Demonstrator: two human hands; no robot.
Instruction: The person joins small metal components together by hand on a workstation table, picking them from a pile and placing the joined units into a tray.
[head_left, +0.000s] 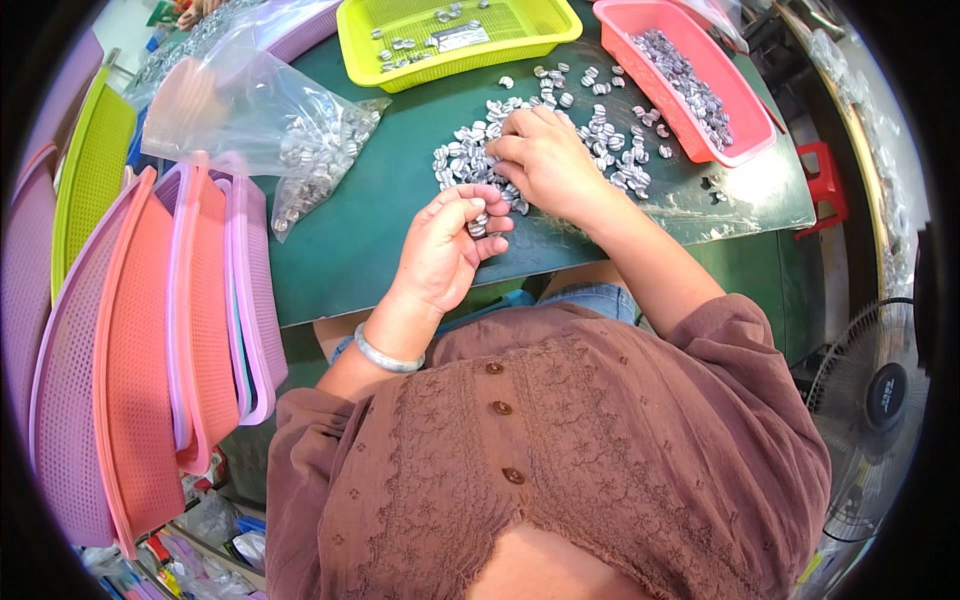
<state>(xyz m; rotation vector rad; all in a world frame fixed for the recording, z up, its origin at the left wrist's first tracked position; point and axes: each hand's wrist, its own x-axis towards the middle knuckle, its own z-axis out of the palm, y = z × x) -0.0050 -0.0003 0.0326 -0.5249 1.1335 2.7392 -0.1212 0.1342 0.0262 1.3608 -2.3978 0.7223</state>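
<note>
A heap of small silver round metal pieces [600, 140] lies loose on the green table [350, 240]. My right hand [545, 160] rests palm down on the heap, its fingers bent among the pieces. My left hand [450, 245] is curled just in front of the heap and grips a short stack of the silver pieces [479, 222] between thumb and fingers. A grey bangle [385, 355] circles my left wrist.
A pink basket [745, 100] of the same pieces stands at the right, a yellow-green basket [450, 62] with a few pieces at the back. A clear plastic bag [290, 120] of pieces lies left. Stacked pink and purple baskets [150, 370] lean at the left; a fan [880, 390] stands right.
</note>
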